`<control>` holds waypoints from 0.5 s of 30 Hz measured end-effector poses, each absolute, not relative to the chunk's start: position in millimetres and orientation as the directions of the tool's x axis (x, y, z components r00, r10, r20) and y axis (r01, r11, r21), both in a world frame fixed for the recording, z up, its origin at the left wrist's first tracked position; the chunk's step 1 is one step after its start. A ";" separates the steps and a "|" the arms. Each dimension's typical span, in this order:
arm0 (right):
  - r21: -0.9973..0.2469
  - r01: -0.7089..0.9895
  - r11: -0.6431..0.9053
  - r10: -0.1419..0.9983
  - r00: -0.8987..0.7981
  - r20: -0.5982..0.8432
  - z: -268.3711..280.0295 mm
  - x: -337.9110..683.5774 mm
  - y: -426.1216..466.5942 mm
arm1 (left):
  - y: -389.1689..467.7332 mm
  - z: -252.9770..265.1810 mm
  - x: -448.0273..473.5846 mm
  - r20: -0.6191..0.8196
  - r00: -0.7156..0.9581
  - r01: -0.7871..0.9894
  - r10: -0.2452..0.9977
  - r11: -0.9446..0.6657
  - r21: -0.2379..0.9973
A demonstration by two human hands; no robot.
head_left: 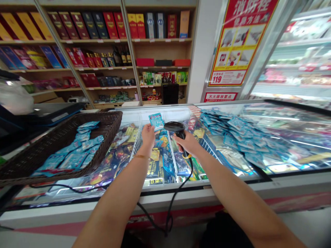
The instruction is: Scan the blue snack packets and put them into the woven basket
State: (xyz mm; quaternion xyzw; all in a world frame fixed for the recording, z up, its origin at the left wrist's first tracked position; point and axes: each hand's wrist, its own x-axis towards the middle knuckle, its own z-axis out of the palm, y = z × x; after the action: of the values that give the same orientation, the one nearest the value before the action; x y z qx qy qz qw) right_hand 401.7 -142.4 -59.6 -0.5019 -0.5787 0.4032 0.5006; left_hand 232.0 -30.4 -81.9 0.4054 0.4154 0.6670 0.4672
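Between the fingers of my left hand point(148, 135) is the lower edge of a small blue packet point(156, 120), held up over the freezer. My right hand point(188, 142) is wrapped round the handle of a black barcode scanner point(175, 126), whose head points left toward the packet, a short gap apart. From the scanner's grip a black cable point(178, 189) hangs down over the freezer's front edge. On the left, a brown wicker basket point(110, 132) holds several similar blue packets point(80, 148). A large heap of blue packets point(238, 134) lies on the glass to the right.
Below my hands, the chest freezer point(181, 198) contains bagged goods parted by white wire dividers point(172, 155). Shelves point(160, 40) with boxes and bottles stand behind it. A red and yellow sign point(229, 48) is on the wall. At far left sits dark counter equipment point(49, 115).
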 end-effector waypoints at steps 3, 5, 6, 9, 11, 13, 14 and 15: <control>-0.978 0.133 0.159 0.985 0.047 0.167 -52.6 410.8 -141.7 | -32.9 -82.6 233.1 0.096 -0.231 -0.317 0.968 -0.168 0.933; -0.987 0.075 0.144 0.984 0.094 0.151 -45.8 422.4 -142.5 | -34.5 -81.3 236.0 0.047 -0.239 -0.356 0.970 -0.133 0.925; -0.991 0.039 0.132 0.983 0.121 0.136 -42.4 430.0 -143.6 | -35.0 -79.6 238.8 0.016 -0.245 -0.380 0.969 -0.111 0.918; -0.994 -0.043 0.099 0.974 0.211 0.088 -33.7 460.8 -150.5 | -35.4 -70.4 256.1 -0.088 -0.231 -0.439 0.969 -0.022 0.898; -0.994 -0.051 0.100 0.960 0.267 0.083 -28.8 487.1 -158.5 | -34.6 -60.7 277.0 -0.135 -0.194 -0.448 0.972 0.035 0.893; -0.995 -0.024 0.097 0.938 0.337 0.083 -23.5 515.8 -168.7 | -33.3 -48.9 305.8 -0.149 -0.143 -0.437 0.978 0.073 0.896; -0.996 -0.007 0.088 0.923 0.377 0.079 -20.6 530.3 -174.1 | -32.6 -42.6 323.0 -0.150 -0.105 -0.431 0.983 0.091 0.898; -0.997 0.004 0.078 0.906 0.418 0.072 -17.4 544.4 -179.6 | -32.0 -36.4 341.7 -0.147 -0.060 -0.428 0.987 0.108 0.897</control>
State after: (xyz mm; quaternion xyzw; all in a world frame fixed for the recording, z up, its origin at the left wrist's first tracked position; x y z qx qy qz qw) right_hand 544.4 -179.6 -17.4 -0.5726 -0.3971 0.3652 0.6173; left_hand 341.7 -32.0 -36.4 0.3224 0.4337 0.5849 0.6048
